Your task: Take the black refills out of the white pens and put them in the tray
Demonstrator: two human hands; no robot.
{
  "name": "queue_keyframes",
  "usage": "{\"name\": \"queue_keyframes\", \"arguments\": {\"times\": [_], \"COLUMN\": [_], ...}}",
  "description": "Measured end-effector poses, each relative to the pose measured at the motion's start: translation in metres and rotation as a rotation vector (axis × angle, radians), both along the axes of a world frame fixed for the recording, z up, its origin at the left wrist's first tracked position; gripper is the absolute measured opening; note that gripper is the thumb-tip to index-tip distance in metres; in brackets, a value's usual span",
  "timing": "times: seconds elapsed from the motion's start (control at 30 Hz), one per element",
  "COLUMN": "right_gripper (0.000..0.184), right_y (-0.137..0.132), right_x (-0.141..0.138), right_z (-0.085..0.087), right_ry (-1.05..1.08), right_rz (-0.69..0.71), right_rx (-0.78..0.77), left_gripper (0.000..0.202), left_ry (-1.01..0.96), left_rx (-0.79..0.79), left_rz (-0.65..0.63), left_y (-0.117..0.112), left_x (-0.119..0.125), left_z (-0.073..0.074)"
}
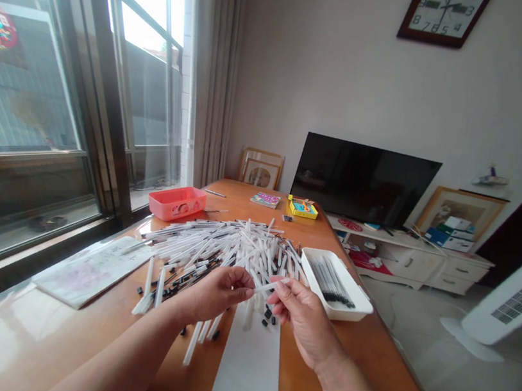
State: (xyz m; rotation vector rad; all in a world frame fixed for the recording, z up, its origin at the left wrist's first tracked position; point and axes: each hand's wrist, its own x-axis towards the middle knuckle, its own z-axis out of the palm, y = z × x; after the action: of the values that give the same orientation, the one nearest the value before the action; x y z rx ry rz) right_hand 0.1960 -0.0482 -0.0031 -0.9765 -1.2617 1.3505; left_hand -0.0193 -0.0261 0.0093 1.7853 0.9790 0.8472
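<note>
A big heap of white pen barrels and black-tipped pens point(229, 246) lies spread across the wooden table point(355, 357). Both hands are raised just in front of the heap and pinch one white pen barrel point(270, 285) between them. My left hand point(218, 293) closes its fingers on the barrel's left end. My right hand point(300, 311) closes on its right end. Small black caps point(268, 316) are scattered below the hands, beside a white paper strip point(252, 362). A white tray point(352, 305) to the right holds several black refills.
A red plastic box point(176, 202) stands at the table's back left, near the window. A printed sheet point(92, 269) lies at the left edge. A small book point(265, 199) and a yellow box point(302, 208) sit at the far end. A white fan heater point(513, 296) stands on the floor at right.
</note>
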Motion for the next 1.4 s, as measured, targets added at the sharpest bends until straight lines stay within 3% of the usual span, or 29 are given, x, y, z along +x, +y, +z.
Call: {"name": "queue_keyframes", "arguments": {"times": [0.07, 0.13, 0.23, 0.3, 0.37, 0.5, 0.63, 0.97, 1.2, 1.4], "right_gripper": [0.038, 0.037, 0.036, 0.036, 0.035, 0.034, 0.034, 0.035, 0.035, 0.033], "right_y": [0.002, 0.005, 0.01, 0.012, 0.013, 0.013, 0.012, 0.011, 0.012, 0.014], "right_x": [0.001, 0.004, 0.01, 0.014, 0.016, 0.016, 0.015, 0.015, 0.015, 0.016], "right_z": [0.0, -0.001, -0.005, -0.006, -0.007, -0.007, -0.007, -0.005, -0.005, -0.005], "right_ry": [0.029, 0.054, 0.098, 0.116, 0.123, 0.115, 0.114, 0.096, 0.105, 0.142], "right_rz": [-0.034, -0.098, -0.19, -0.224, -0.24, -0.238, -0.237, -0.235, -0.269, -0.3], "right_rx": [0.004, 0.01, -0.003, -0.02, -0.029, -0.02, -0.016, -0.008, -0.005, -0.027], "left_gripper": [0.034, 0.033, 0.026, 0.019, 0.015, 0.015, 0.016, 0.019, 0.021, 0.014], "left_ry": [0.005, 0.028, 0.14, 0.331, 0.563, 0.855, 0.976, 1.022, 1.053, 0.864], "left_rx": [-0.016, 0.015, 0.138, 0.18, 0.192, 0.209, 0.218, 0.219, 0.195, 0.242], "left_rz": [-0.012, 0.057, 0.341, 0.583, 0.72, 0.715, 0.681, 0.661, 0.726, 0.652], "left_y": [0.001, 0.006, 0.02, 0.029, 0.035, 0.038, 0.037, 0.038, 0.027, 0.031], "left_x": [-0.003, -0.012, -0.039, -0.059, -0.075, -0.084, -0.079, -0.075, -0.076, -0.076], "left_z": [0.0, 0.001, -0.001, -0.004, -0.01, -0.018, -0.02, -0.021, -0.006, -0.01]}}
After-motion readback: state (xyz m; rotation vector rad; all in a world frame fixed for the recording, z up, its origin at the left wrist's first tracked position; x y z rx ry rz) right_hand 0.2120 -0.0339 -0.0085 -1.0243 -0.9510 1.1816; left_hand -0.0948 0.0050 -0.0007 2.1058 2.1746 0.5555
